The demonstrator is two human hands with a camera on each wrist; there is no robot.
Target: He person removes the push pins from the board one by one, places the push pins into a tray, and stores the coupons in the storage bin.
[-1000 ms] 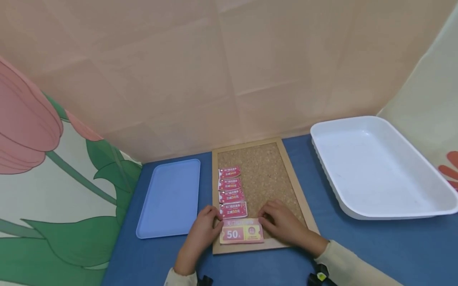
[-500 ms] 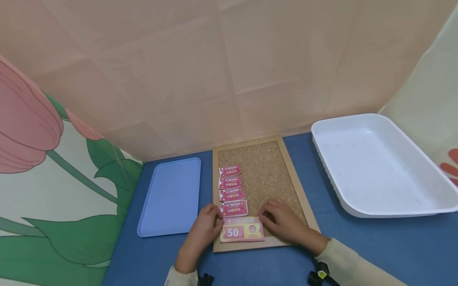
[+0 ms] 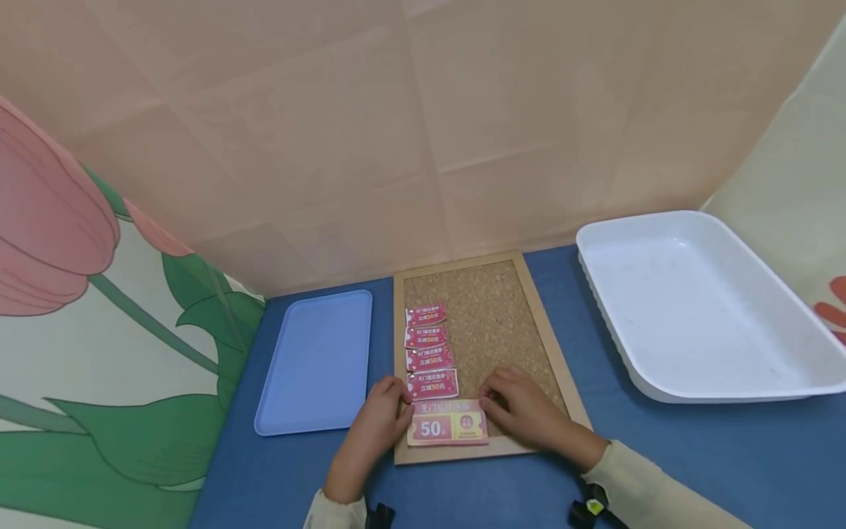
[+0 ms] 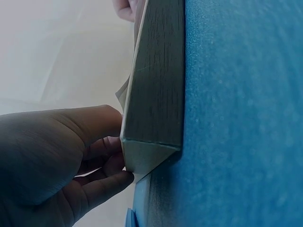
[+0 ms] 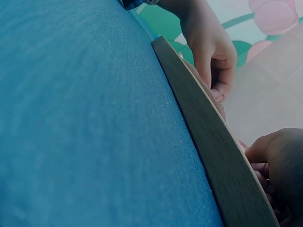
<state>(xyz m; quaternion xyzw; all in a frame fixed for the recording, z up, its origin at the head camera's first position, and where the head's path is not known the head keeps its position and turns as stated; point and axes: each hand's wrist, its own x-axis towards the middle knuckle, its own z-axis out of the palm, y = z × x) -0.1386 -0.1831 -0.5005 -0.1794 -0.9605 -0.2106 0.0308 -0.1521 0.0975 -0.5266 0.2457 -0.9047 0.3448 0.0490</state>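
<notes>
Pink-and-yellow coupon, printed with a large 50, lies crosswise at the near end of a wood-framed corkboard, over the near left part of the board. Left hand and right hand hold it from opposite ends, each with curled fingers and thumb at one short edge; how firmly they pinch cannot be told. Seen from the left wrist, that thumb and the fingers are at the corner of the board, and a paper corner stands up just beside the thumb.

Four red coupons run in a column along the board's left side, the nearest one just beyond the coupon between the hands. Left of the board a shallow blue tray rests on the blue-covered desk; to the right, well apart, sits a deeper white tray. Behind hangs a creased beige sheet.
</notes>
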